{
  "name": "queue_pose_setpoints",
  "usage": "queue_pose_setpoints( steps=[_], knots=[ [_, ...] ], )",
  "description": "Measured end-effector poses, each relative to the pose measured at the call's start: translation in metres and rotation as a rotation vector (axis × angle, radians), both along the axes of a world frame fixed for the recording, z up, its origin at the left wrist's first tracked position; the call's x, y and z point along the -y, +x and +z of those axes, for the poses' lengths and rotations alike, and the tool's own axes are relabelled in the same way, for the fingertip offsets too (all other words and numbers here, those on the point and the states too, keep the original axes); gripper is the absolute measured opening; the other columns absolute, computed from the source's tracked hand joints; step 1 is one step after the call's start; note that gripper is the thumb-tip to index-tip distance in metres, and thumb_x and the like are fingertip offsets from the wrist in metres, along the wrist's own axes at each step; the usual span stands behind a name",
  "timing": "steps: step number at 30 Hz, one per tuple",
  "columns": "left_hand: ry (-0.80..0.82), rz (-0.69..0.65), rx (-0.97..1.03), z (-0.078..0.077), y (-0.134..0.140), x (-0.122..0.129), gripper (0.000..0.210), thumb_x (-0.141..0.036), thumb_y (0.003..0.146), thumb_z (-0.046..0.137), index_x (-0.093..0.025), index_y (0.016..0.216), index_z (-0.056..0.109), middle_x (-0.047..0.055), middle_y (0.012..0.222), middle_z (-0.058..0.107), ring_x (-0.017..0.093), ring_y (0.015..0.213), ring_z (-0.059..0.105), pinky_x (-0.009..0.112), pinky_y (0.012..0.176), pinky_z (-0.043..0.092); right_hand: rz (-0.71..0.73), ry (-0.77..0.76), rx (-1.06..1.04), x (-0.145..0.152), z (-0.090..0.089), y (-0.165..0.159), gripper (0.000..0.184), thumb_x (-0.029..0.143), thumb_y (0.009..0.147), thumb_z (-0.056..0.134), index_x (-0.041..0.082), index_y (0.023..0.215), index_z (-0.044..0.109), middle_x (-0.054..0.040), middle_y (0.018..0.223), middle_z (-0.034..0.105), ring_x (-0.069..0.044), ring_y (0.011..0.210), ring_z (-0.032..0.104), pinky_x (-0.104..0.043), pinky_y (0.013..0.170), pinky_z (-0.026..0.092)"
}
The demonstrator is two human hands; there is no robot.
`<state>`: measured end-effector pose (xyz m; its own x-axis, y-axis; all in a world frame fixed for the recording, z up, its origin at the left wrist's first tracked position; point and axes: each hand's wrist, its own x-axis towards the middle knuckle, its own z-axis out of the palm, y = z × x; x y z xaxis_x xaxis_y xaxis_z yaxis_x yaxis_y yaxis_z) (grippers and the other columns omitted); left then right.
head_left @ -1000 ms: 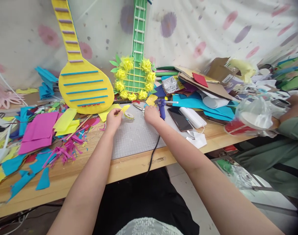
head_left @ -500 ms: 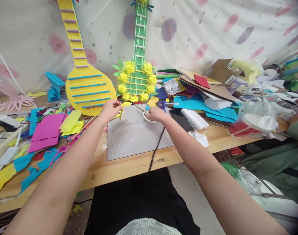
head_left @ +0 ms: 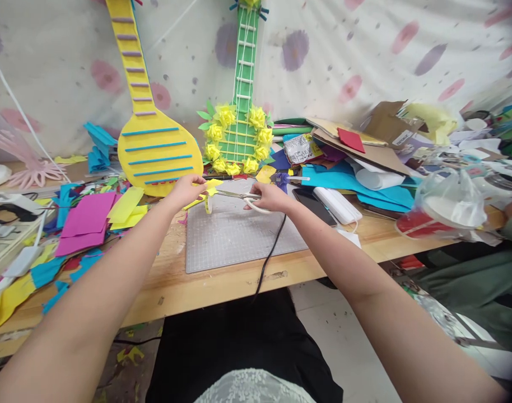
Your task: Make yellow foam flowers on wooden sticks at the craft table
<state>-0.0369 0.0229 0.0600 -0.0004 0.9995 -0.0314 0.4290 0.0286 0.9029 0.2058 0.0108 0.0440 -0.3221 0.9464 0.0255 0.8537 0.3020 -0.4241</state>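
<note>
Between the fingers of my left hand [head_left: 187, 190] is a small piece of yellow paper [head_left: 214, 185], held over the back left of the grey cutting mat [head_left: 239, 240]. My right hand [head_left: 268, 198] grips scissors [head_left: 231, 194] by their white handles, with the blades pointing left and reaching the paper's edge. Just below the paper a roll of tape [head_left: 208, 204] stands on the mat. Behind both hands a green paper instrument [head_left: 234, 143] ringed with yellow paper flowers leans on the wall, and a yellow one [head_left: 155, 148] with blue strips leans to its left.
Magenta paper [head_left: 85, 218] and yellow and blue scraps cover the table's left side. To the right lie a purple glue gun [head_left: 280, 180], a black phone [head_left: 312, 206], a white power bank [head_left: 338, 205] and a bagged red-and-white bucket [head_left: 428, 218]. A black cord [head_left: 269, 254] crosses the mat.
The scissors have swung round from pointing up and left to lying nearly level, with their blades now at the yellow paper. My left hand still holds the paper, now turned slightly.
</note>
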Motion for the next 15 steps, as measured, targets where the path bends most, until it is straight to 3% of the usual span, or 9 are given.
queue_pose_setpoints(
  steps=[6,15],
  knots=[
    [-0.052,-0.060,-0.004,0.002,0.002,0.002,0.013,-0.021,0.062,0.067,-0.015,0.069,0.058,0.003,0.068,0.062,0.016,0.063,0.062,0.028,0.061,0.051,0.045,-0.005,0.059,-0.004,0.005,-0.013,0.043,0.055,0.059,0.065,0.021,0.083,0.053,-0.0004,0.083,0.063,-0.013,0.069,0.053,-0.022,0.055,0.030],
    [-0.056,-0.094,-0.065,0.008,0.010,0.006,0.011,-0.015,0.058,0.069,-0.015,0.061,0.058,0.002,0.064,0.061,0.013,0.059,0.059,0.026,0.060,0.049,0.090,0.031,0.129,-0.008,0.008,-0.014,0.049,0.062,0.056,0.065,0.021,0.081,0.054,-0.0004,0.082,0.064,-0.013,0.069,0.053,-0.022,0.055,0.027]
  ],
)
